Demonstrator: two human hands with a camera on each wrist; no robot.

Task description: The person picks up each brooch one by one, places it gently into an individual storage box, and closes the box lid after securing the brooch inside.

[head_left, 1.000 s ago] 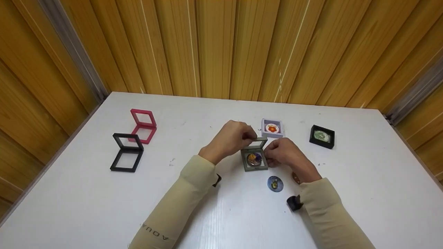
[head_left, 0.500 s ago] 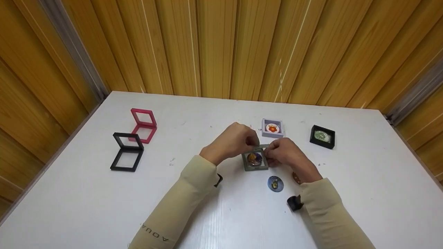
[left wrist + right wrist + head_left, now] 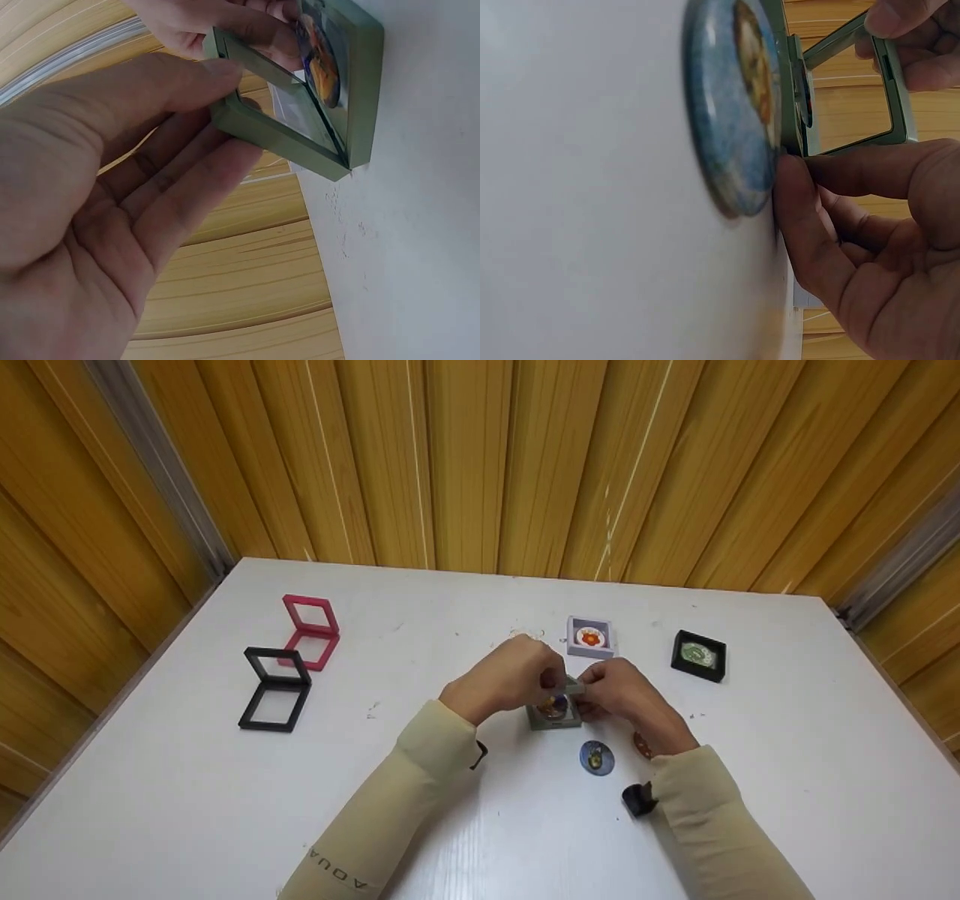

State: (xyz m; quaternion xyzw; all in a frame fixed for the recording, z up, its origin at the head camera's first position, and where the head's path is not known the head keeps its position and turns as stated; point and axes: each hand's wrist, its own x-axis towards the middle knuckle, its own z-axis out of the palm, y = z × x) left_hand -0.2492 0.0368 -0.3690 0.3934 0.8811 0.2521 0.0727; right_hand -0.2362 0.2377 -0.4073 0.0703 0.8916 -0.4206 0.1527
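Note:
A green hinged display case (image 3: pixel 556 724) rests on the table with its framed lid partly raised. Inside its base lies a round button badge (image 3: pixel 319 64) in orange and dark blue. My left hand (image 3: pixel 514 679) pinches the lid's free edge, thumb (image 3: pixel 221 71) on one face and fingers behind, seen in the left wrist view. Thumb and forefinger of my right hand (image 3: pixel 626 694) grip the side of the case base near the hinge. Just in front of the case lies a blue badge (image 3: pixel 597 758), large in the right wrist view. A brown badge (image 3: pixel 642 745) is partly hidden under the right wrist.
An open black case (image 3: pixel 274 690) and an open pink case (image 3: pixel 311 634) stand at the left. Behind my hands sits a lilac case (image 3: pixel 591 637) with a flower badge. At right lies a black case (image 3: pixel 698 657) with a green badge. Wooden panelling (image 3: pixel 480 465) backs the table.
My left hand has tipped the green case's lid forward and down over the base, moving slightly towards me. My right hand stays at the case's side.

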